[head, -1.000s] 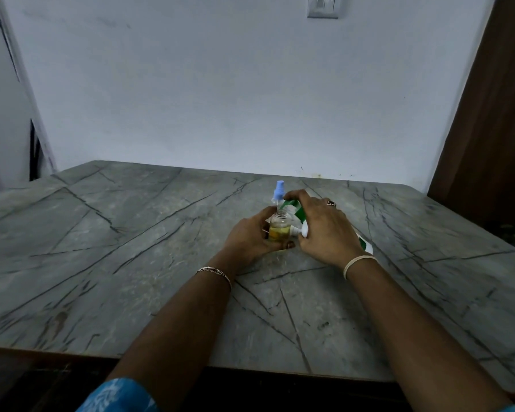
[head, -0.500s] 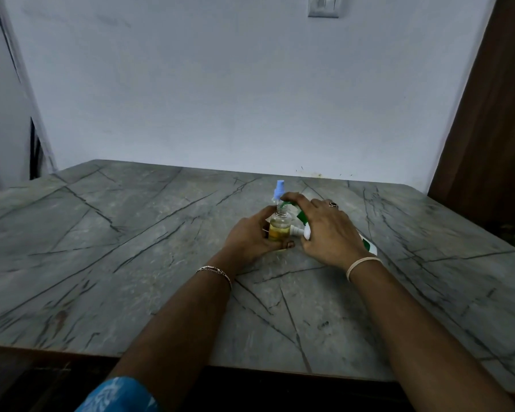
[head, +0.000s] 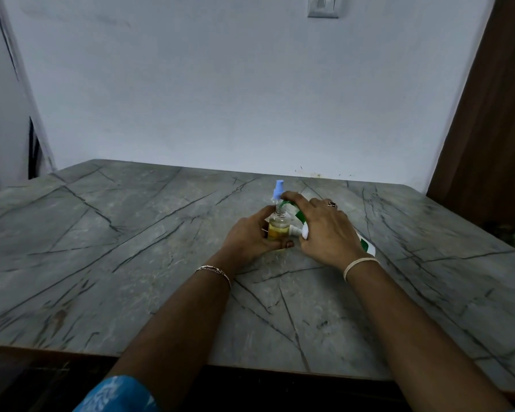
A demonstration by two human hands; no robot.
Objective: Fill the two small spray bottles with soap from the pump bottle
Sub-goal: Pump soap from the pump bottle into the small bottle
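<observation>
**Q:** What lies nearest?

**A:** The veined grey table (head: 137, 263), with both forearms reaching over its front edge to the middle.

**Q:** How is each grip set?

**A:** The left grip (head: 247, 237) is curled round the small spray bottle (head: 278, 226). That bottle stands upright on the table, uncapped and partly filled with amber liquid. The right grip (head: 324, 230) is wrapped over the pump bottle (head: 367, 248), which is tilted so its green spout end sits at the small bottle's neck.

**Q:** And beyond the hands?

**A:** A second bottle's blue spray head (head: 279, 188) rises just behind the first. Its body is hidden, so its fill cannot be told. A wall switch (head: 323, 6) sits far above.

**Q:** What could go wrong from here?

**A:** The neck is narrow. If the spout drifts off it during a press, soap would likely run down the outside onto the left fingers. A slick bottle could then twist or tip. Continued pumping may also overflow it, and the tilted pump bottle could knock the capped one behind.
</observation>
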